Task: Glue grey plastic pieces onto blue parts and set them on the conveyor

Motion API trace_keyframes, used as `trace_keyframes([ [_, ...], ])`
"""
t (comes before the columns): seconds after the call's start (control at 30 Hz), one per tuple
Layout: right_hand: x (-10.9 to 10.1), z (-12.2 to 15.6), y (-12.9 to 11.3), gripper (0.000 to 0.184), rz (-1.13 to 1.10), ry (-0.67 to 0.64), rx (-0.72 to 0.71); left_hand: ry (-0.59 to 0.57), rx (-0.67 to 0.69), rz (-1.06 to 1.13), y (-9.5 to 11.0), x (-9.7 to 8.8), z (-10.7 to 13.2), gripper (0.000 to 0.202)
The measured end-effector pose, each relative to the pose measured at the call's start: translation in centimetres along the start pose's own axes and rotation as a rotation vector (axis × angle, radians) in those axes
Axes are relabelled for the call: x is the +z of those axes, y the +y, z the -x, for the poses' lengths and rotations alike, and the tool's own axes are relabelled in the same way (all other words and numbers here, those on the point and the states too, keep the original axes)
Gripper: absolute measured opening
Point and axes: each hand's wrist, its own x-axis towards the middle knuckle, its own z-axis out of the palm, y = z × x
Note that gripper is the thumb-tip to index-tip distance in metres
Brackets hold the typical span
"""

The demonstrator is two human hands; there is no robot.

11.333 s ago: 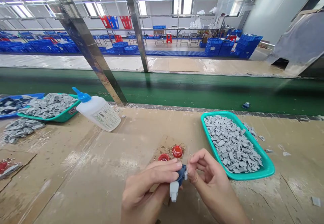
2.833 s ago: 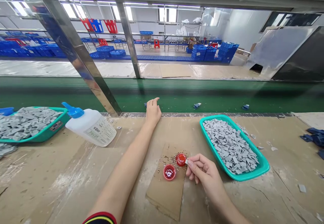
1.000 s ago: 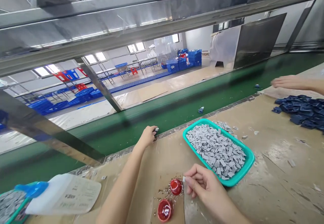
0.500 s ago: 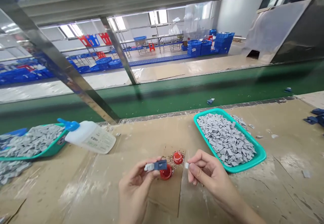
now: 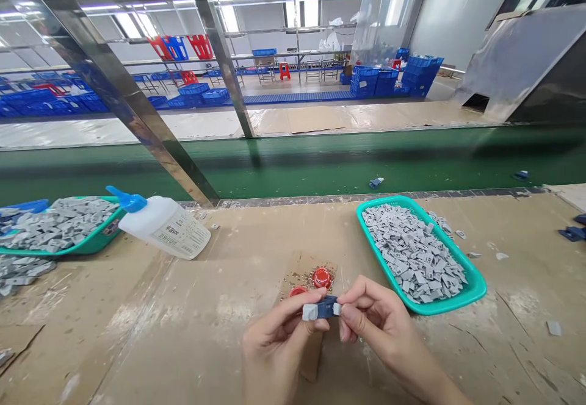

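Observation:
My left hand [image 5: 274, 344] pinches a small dark blue plastic part [image 5: 325, 307] with a grey piece [image 5: 310, 312] on its left end. My right hand [image 5: 373, 319] is closed in a pinch, pressing a small grey piece [image 5: 337, 309] against the right end of that blue part. Both hands meet low in the middle of the view, just in front of two red caps [image 5: 321, 277] that sit on a scrap of cardboard [image 5: 306, 271]. A teal tray [image 5: 476, 286] heaped with grey pieces [image 5: 414, 258] lies right of my right hand.
A white glue bottle [image 5: 165, 225] with a blue nozzle lies on its side at the left, against another teal tray [image 5: 86, 243] of grey pieces. A green conveyor belt [image 5: 293, 161] with two blue parts [image 5: 375, 182] runs past the bench. Slanted steel posts [image 5: 137, 118] rise behind. Dark blue parts [image 5: 572, 231] lie far right.
My hands have come together: half a second ago they were apart, the left with the blue part, the right with a grey piece. Earlier my left hand reached to the belt's edge.

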Motion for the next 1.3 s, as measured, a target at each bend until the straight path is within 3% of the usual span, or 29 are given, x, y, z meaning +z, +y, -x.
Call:
trace_keyframes([
  [0.37,-0.9,0.0,0.7,0.034,0.147,-0.04,0.082,-0.268,0.328,-0.176,-1.0,-0.7,-0.8,0.041],
  [0.43,-0.6,0.1,0.5,0.034,0.094,-0.068,0.054,-0.273,0.284,-0.163,-1.0,-0.5,-0.8,0.045],
  [0.57,0.0,0.0,-0.3,0.031,0.049,-0.076,0.058,-0.291,0.043,-0.098,-1.3,-0.1,-0.9,0.047],
  [0.67,-0.8,-0.2,-1.1,0.03,0.19,0.025,0.041,-0.305,-0.043,-0.074,-1.1,-0.4,-2.3,0.049],
  [0.73,-2.6,-0.4,-1.6,0.029,0.401,0.261,-0.044,-0.262,-0.053,-0.073,-0.8,-1.0,-3.9,0.055],
  [0.8,-5.1,-0.4,-1.9,0.026,0.71,0.595,-0.171,-0.189,-0.039,-0.099,-0.4,-2.0,-6.2,0.058],
  [0.87,-7.7,-0.1,-2.0,0.017,1.024,0.76,-0.3,-0.134,-0.021,-0.144,-0.3,-3.1,-8.8,0.057],
  [0.97,-10.4,0.2,-1.5,0.006,1.292,0.671,-0.365,-0.132,-0.013,-0.194,-0.7,-4.2,-13.1,0.054],
  [1.07,-11.3,0.2,-0.5,0.014,1.387,0.571,-0.344,-0.141,0.029,-0.274,-2.0,-4.5,-17.5,0.053],
  [1.23,-10.8,-0.5,0.5,0.016,1.417,0.56,-0.353,-0.144,0.293,-0.844,-4.2,-3.6,-24.8,0.048],
  [1.3,-10.6,-0.8,0.5,0.012,1.382,0.548,-0.343,-0.147,0.344,-0.975,-4.5,-3.0,-27.2,0.049],
])
